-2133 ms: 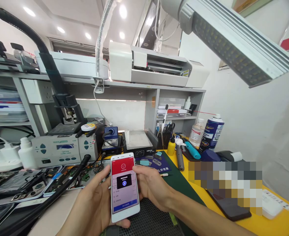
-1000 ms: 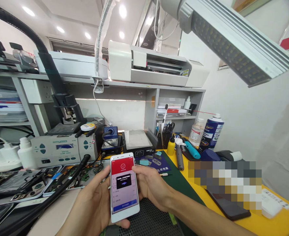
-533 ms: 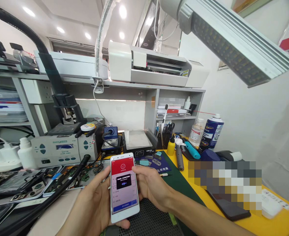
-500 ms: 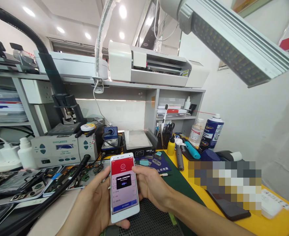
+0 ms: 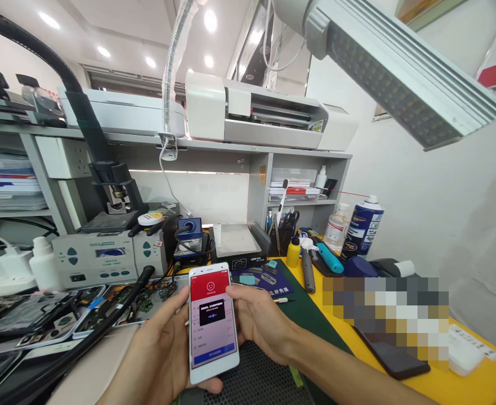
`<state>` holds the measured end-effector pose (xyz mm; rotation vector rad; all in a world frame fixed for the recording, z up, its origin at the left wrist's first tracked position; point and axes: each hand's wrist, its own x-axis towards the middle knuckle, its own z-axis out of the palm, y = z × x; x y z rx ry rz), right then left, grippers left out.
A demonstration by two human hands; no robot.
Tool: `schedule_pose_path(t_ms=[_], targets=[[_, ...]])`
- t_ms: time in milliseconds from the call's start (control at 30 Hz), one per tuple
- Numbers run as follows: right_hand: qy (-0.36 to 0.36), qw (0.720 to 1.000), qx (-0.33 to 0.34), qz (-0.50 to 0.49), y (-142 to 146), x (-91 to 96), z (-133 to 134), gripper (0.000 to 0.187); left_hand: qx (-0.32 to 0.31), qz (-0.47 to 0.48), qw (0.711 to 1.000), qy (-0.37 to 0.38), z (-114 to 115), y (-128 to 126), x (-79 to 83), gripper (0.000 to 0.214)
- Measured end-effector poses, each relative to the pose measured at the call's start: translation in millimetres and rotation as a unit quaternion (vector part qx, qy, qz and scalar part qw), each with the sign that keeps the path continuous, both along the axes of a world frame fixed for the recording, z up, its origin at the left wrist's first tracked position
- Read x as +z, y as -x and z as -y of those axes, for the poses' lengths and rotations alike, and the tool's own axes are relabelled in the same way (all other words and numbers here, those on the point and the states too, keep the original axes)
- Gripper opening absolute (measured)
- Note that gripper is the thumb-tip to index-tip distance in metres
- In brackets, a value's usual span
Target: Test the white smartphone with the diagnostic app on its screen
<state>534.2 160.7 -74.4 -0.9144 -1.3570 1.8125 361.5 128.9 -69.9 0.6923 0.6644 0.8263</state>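
Observation:
A white smartphone [image 5: 214,343] is held upright between both hands, its lit screen facing me. The screen has a red band with a sad face on top, a dark pop-up with a blue waveform in the middle and a blue bar below. My left hand [image 5: 161,346] grips the phone's left edge, with the thumb along the side and a fingertip showing under the bottom corner. My right hand [image 5: 262,320] holds the right edge, thumb at the upper side; its other fingers are mostly hidden behind the phone. Under the hands lies a black perforated mat [image 5: 256,377].
Opened phones and circuit boards [image 5: 133,301] lie left, crossed by a black hose [image 5: 116,320]. Behind stand a grey soldering station [image 5: 104,259] and a flat heating plate [image 5: 237,242]. Right are a yellow bottle [image 5: 293,253], a spray can [image 5: 361,228] and a dark phone [image 5: 393,351]. A lamp [image 5: 395,73] hangs above.
The blue waveform in the screen's pop-up looks smaller now. Both hands and the phone keep their place.

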Motion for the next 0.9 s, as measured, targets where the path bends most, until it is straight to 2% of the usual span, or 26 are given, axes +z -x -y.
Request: schedule_pose_path(t_ms=[900], targets=[[0.000, 1.000, 0.004, -0.006, -0.9, -1.0, 0.1, 0.048, 0.008, -0.007, 1.000, 0.000, -0.9, 0.1, -1.7, 0.075]])
